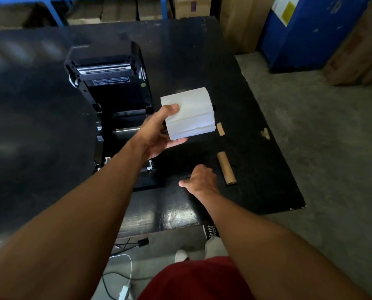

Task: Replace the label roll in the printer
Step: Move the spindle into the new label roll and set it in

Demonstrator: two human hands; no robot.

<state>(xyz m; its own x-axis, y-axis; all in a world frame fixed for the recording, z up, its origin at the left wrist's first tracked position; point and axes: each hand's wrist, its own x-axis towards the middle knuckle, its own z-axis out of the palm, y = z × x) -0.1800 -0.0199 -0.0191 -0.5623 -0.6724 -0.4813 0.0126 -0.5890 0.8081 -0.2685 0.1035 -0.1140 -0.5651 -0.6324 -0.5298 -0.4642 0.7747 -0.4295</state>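
Note:
The black label printer (pixel 113 100) stands on the black table (pixel 256 118) with its lid swung open, showing the empty roll bay. My left hand (pixel 159 133) holds a full white label roll (pixel 189 113) just right of the printer, above the table, thumb on top and fingers beneath. My right hand (pixel 200 180) rests on the table near the printer's front right corner, fingers curled over something dark that I cannot make out. An empty brown cardboard core (pixel 226 168) lies on the table just right of that hand.
A small brown scrap (pixel 220 129) lies beyond the core, and chipped spots mark the table's right edge (pixel 265 133). Cardboard boxes and a blue cabinet (pixel 299 33) stand behind and to the right. Cables and an adapter (pixel 124 291) lie on the floor below.

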